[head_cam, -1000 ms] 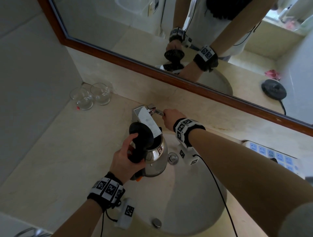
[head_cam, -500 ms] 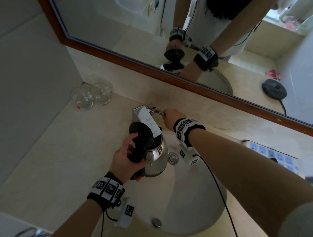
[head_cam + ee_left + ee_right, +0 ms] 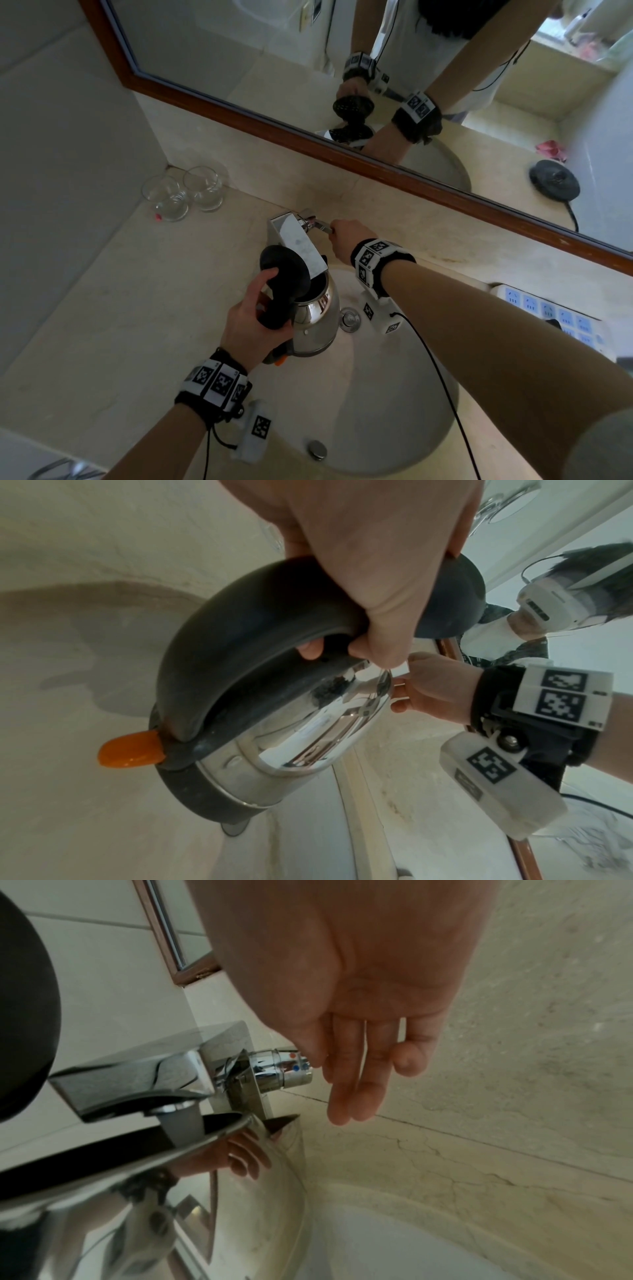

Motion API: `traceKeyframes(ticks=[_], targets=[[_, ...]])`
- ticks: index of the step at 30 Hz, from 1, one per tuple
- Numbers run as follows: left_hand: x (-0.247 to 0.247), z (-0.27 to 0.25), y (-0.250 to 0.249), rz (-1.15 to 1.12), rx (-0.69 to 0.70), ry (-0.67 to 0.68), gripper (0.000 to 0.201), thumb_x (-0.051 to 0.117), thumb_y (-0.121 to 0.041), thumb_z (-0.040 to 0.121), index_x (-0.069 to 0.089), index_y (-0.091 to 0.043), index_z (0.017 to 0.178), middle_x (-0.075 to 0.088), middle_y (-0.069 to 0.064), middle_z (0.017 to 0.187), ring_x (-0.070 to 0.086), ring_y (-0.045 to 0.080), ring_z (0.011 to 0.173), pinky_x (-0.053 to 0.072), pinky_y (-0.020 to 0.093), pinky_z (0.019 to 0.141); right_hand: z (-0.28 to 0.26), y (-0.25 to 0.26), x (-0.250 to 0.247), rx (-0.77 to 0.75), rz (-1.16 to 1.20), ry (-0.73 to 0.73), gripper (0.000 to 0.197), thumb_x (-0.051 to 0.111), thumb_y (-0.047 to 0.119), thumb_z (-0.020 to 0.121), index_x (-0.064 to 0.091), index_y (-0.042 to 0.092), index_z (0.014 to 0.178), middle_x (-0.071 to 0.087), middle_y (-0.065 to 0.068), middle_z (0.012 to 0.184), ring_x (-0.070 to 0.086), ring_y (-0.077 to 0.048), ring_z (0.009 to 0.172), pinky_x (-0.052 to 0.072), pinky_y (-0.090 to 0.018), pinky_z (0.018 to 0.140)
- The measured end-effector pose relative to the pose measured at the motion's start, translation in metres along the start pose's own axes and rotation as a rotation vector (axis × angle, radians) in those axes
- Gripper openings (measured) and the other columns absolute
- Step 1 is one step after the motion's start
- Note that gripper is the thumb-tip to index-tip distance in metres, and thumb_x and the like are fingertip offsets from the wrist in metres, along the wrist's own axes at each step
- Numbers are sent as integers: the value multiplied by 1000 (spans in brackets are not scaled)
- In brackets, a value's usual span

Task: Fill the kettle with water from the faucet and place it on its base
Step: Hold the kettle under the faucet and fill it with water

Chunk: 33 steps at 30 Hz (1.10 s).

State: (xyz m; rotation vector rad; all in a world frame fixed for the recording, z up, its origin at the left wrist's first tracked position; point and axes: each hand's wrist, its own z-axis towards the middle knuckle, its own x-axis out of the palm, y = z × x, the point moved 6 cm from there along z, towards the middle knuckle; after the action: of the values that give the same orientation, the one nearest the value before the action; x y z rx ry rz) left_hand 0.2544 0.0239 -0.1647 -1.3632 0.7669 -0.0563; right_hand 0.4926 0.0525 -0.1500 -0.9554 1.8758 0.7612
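A shiny steel kettle (image 3: 317,317) with a black handle hangs over the sink basin (image 3: 394,394), its lid (image 3: 281,270) flipped up. My left hand (image 3: 250,318) grips the handle, and the left wrist view shows that hand (image 3: 359,561) wrapped round it above an orange switch (image 3: 130,748). The square chrome faucet spout (image 3: 296,243) sits right over the kettle's mouth, and what looks like a stream of water (image 3: 181,1123) drops into the kettle (image 3: 240,1191). My right hand (image 3: 342,236) reaches the faucet lever (image 3: 320,224) with fingers (image 3: 356,1069) nearly straight beside the chrome knob (image 3: 284,1069).
Two empty glasses (image 3: 185,195) stand in the back left corner of the counter. A white power strip (image 3: 548,308) lies at the right. The black kettle base (image 3: 555,180) shows only as a reflection in the mirror, on the right. A drain (image 3: 349,317) sits beside the kettle.
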Motion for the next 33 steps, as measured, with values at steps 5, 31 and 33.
traceKeyframes(ticks=[5,31,33], targets=[[1,1,1,-14,-2,11,91,85,-13,58,34,-48,126,64,-8,70,64,6,63,48,8,54,-1,0,0,1,5,-3,22,43,19,98,58,11,112,57,-8,91,56,-27,75,43,-32,65],[-2,-2,4,-3,-46,13,93,85,-17,58,31,-52,126,65,1,78,66,16,66,59,38,63,-3,0,-3,-2,16,-6,24,43,18,97,59,11,113,66,-13,103,58,-27,77,44,-31,65],[-3,-2,4,-5,-45,5,93,85,-17,58,32,-51,126,65,2,77,66,17,65,59,40,63,-3,1,-3,0,8,-3,24,43,18,98,59,11,114,66,-13,104,57,-27,77,44,-32,65]])
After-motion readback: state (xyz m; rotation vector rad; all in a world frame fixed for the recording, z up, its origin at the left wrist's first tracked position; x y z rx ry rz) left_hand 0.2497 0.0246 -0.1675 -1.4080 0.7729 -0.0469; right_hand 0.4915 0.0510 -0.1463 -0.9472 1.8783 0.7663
